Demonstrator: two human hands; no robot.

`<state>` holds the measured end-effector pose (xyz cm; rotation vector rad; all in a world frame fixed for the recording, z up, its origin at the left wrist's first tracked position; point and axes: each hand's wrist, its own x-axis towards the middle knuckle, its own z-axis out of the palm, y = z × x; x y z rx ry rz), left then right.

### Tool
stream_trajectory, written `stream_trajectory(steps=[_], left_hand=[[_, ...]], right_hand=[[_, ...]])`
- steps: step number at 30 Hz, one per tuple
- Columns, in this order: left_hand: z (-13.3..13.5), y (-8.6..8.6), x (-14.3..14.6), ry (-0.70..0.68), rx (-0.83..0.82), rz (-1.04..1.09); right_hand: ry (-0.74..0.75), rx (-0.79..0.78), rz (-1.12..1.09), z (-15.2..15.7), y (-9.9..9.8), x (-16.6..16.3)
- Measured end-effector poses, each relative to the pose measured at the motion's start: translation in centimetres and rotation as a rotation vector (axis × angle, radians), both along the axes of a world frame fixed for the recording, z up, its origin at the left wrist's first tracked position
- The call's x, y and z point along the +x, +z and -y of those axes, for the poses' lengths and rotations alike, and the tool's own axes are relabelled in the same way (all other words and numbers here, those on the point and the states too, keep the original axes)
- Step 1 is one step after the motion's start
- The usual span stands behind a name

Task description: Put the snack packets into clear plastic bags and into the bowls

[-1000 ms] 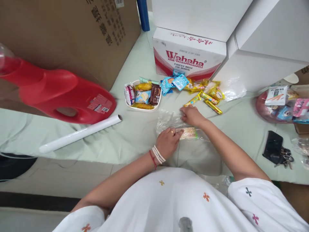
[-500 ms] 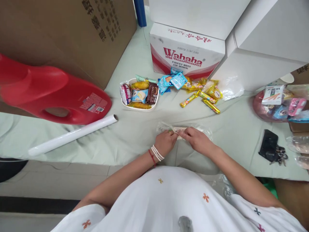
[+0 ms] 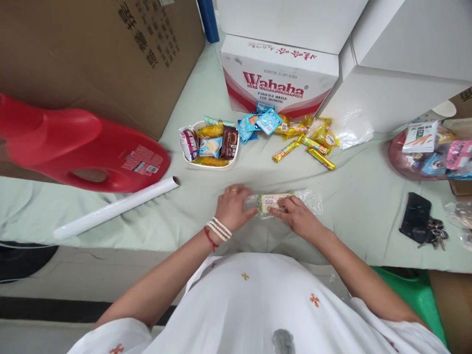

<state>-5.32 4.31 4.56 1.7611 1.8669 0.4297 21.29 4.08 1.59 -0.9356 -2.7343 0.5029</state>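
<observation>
A beige snack packet with small print and a green edge (image 3: pixel 272 200) lies flat on the cloth, inside or under clear plastic film (image 3: pixel 312 200). My right hand (image 3: pixel 301 216) grips its right part, thumb and bent fingers pressed onto the printed face. At the packet's left end is my left hand (image 3: pixel 233 206), slightly blurred, thumb apart from the fingers beside the clear end of the film. Whether the left fingers touch the film I cannot tell.
Beyond my hands stands a white basket (image 3: pixel 217 167) of wrapped snacks. Blue sachets (image 3: pixel 269 121) and yellow snack sticks (image 3: pixel 321 160) lie right of it. A red jug (image 3: pixel 92 147) and white roll (image 3: pixel 118 206) are left; black case with keys (image 3: pixel 415 219) right. A Wahaba-style carton (image 3: pixel 276 83) stands behind.
My left hand has moved left, off the middle of the packet, and its thumb has spread. More of the printed face shows. My right hand stays on the packet.
</observation>
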Motion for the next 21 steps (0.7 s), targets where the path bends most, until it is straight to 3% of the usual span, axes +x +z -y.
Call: stream_trajectory(steps=[2, 6, 8, 10, 12, 15, 18, 21], left_hand=[[0.2, 0.7, 0.2, -0.093, -0.150, 0.034], [-0.3, 1.1, 1.9, 0.044, -0.376, 0.460], [-0.6, 0.8, 3.7, 0.074, -0.427, 0.545], [-0.5, 0.5, 5.7, 0.001, -0.317, 0.412], [0.1, 0.2, 7.2, -0.135, -0.160, 0.162], [1.3, 0.3, 8.4, -0.272, -0.085, -0.159], [1.8, 0.5, 8.6, -0.302, -0.081, -0.286], [1.4, 0.3, 8.4, -0.295, -0.042, -0.283]], right_hand=[[0.004, -0.012, -0.024, -0.1, 0.0, 0.0], [0.016, -0.027, -0.099, -0.1, -0.3, 0.2], [0.001, -0.038, -0.143, 0.1, -0.3, 0.4], [-0.022, -0.081, -0.213, 0.3, 0.0, 0.7], [-0.134, -0.147, -0.296, 0.5, 0.1, 1.0], [-0.532, -0.194, -0.306, 0.4, -0.1, 1.2], [-0.827, -0.087, -0.166, 0.1, -1.1, 1.6], [-0.941, 0.040, -0.070, -0.1, -2.2, 2.7]])
